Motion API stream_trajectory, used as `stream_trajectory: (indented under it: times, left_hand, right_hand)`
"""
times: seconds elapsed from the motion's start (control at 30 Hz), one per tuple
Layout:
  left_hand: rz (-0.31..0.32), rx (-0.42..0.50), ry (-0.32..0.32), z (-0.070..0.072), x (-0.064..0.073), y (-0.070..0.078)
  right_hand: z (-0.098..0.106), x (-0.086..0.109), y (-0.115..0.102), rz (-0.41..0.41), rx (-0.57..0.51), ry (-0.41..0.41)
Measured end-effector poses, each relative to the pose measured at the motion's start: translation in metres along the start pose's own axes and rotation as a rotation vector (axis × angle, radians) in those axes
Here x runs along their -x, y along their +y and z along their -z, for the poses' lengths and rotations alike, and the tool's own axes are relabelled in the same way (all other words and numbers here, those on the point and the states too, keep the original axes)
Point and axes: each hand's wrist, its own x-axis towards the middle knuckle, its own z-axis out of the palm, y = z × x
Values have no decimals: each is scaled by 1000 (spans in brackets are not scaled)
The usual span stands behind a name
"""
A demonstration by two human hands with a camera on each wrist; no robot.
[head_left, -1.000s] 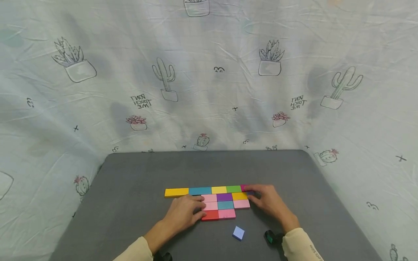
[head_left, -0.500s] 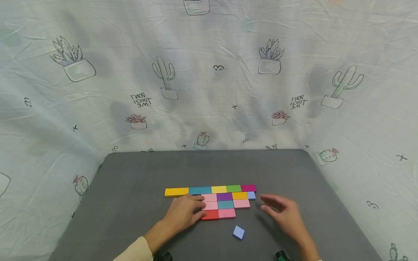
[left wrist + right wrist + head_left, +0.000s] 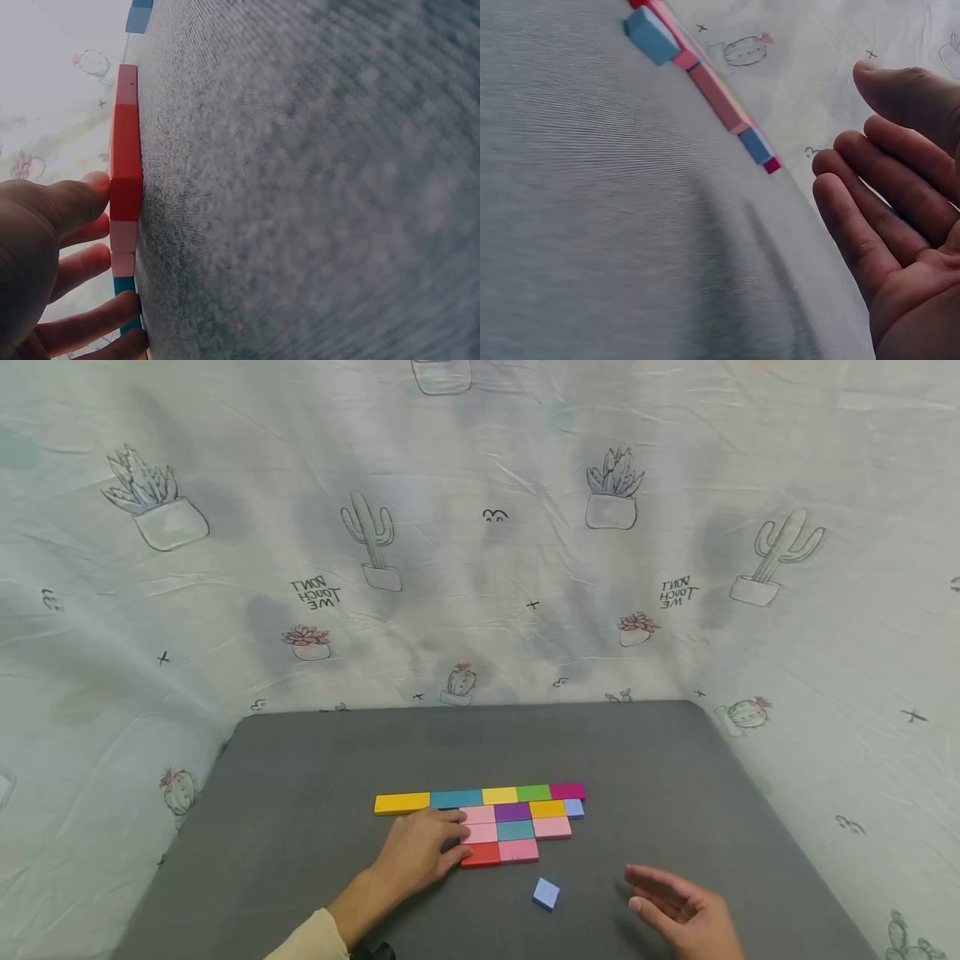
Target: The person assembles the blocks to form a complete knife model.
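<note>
Flat coloured blocks lie in stepped rows on the grey table. A long back row runs from a yellow block [image 3: 402, 803] to a magenta block [image 3: 567, 791]. Shorter rows in front hold a purple block [image 3: 513, 812], a red block [image 3: 480, 854] and several pink ones, with a small light blue block [image 3: 573, 809] at one row's right end. My left hand [image 3: 422, 847] touches the left ends of the shorter rows, its thumb against the red block in the left wrist view. Apart from the blocks, my right hand [image 3: 682, 910] holds nothing, fingers loosely bent. A loose light blue block [image 3: 546, 894] lies in front.
The grey tabletop [image 3: 300, 760] extends around the blocks on all sides. A pale cloth [image 3: 450, 568] with printed cacti hangs behind the table and along both sides.
My right hand has let go at the right end of the rows and drawn back towards the lower right, uncovering the magenta and small light blue blocks. My left hand keeps its place.
</note>
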Motion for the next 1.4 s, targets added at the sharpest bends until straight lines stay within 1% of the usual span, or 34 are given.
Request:
stream_trajectory:
  times: [0.07, 0.13, 0.17, 0.3, 0.4, 0.47, 0.53, 0.63, 0.77, 0.87, 1.0, 1.2, 1.4]
  left_hand:
    - [12, -5, 1, 0, 1, 0]
    - [21, -7, 2, 1, 1, 0]
    - [25, -9, -1, 1, 1, 0]
    - [28, -6, -16, 0, 0, 0]
    - [33, 5, -35, -1, -1, 3]
    - [36, 11, -47, -1, -2, 4]
    - [42, 22, -61, -1, -3, 6]
    - [52, 41, -81, 0, -4, 7]
    - [66, 71, -90, 2, -4, 9]
    - [76, 90, -92, 5, -5, 10]
    - [95, 94, -104, 6, -5, 10]
    - [136, 99, -118, 6, -7, 13]
    - [133, 107, -120, 6, -9, 15]
  right_hand:
    - [-5, 5, 1, -4, -7, -1]
    - [-11, 6, 3, -15, -22, -30]
    - [-14, 7, 3, -13, -28, -53]
    - [-29, 3, 3, -69, -41, -161]
    - [-41, 1, 4, -90, -9, -221]
    - [-48, -1, 5, -73, 13, -247]
    - [-54, -1, 6, -40, 60, -261]
    - [-63, 0, 7, -7, 129, -249]
    - [-70, 3, 8, 39, 229, -221]
    - [-73, 4, 8, 89, 297, -222]
    - [-77, 6, 6, 134, 368, -221]
    - [-82, 9, 2, 199, 418, -193]
    - [-84, 10, 1, 240, 451, -159]
